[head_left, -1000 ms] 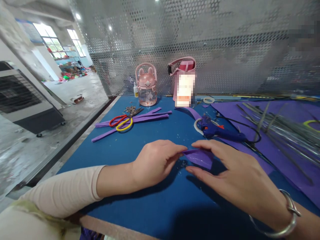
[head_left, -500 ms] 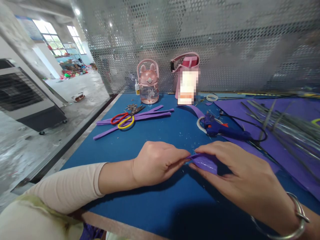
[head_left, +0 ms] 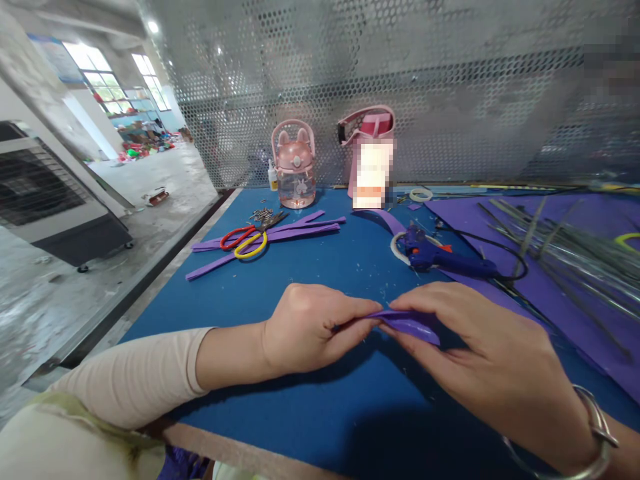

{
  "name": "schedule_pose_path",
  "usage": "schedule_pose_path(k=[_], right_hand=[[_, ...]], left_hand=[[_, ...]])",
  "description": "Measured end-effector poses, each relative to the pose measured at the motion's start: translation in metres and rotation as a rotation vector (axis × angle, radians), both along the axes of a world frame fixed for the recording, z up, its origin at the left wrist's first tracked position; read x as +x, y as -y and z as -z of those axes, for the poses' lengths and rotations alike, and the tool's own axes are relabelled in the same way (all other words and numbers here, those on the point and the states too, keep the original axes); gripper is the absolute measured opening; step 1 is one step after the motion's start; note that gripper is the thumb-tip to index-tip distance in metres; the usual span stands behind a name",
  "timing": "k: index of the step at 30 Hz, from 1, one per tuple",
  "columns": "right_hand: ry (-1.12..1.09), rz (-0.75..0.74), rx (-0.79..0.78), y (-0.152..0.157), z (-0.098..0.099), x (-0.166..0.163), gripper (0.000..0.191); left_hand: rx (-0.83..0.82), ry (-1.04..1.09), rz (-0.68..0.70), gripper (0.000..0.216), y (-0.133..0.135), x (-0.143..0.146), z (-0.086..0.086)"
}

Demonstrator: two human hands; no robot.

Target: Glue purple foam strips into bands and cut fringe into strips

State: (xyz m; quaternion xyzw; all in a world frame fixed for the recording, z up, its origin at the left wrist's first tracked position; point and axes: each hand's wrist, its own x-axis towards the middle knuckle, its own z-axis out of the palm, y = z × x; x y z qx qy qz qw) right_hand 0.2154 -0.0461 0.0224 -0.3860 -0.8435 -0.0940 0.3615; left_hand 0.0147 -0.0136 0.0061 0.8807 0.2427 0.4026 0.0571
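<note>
A small purple foam piece (head_left: pixel 413 325) lies folded between both hands just above the blue table (head_left: pixel 320 407). My left hand (head_left: pixel 313 327) pinches its left tip with thumb and fingers closed. My right hand (head_left: pixel 483 363) closes on its right part, thumb on top and fingers underneath. A silver bangle (head_left: pixel 593 433) is on my right wrist.
Red-and-yellow scissors (head_left: pixel 245 241) lie on long purple foam strips (head_left: pixel 280 235) at the back left. A blue glue gun (head_left: pixel 440 257) with a black cord lies right of centre. Purple sheet (head_left: pixel 560 280) with metal wires (head_left: pixel 565 250) covers the right. Two pink bottles (head_left: pixel 295 163) stand by the perforated wall.
The foam piece has been folded flatter and narrower between my fingers. My hands have drawn slightly closer together and stayed in about the same place.
</note>
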Motion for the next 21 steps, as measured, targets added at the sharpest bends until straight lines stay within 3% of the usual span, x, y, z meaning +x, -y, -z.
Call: schedule_pose_path(k=[8, 16, 21], right_hand=[[-0.148, 0.055, -0.256, 0.000, -0.009, -0.002, 0.012], [-0.113, -0.039, -0.376, -0.008, -0.009, 0.007, 0.022], [-0.045, -0.090, -0.384, -0.009, -0.013, 0.007, 0.022]], left_hand=[[-0.025, 0.005, 0.035, 0.024, -0.002, -0.002, 0.002], [-0.339, 0.012, 0.148, 0.022, -0.002, -0.001, -0.005], [-0.424, -0.015, 0.154, 0.028, -0.002, -0.002, -0.008]])
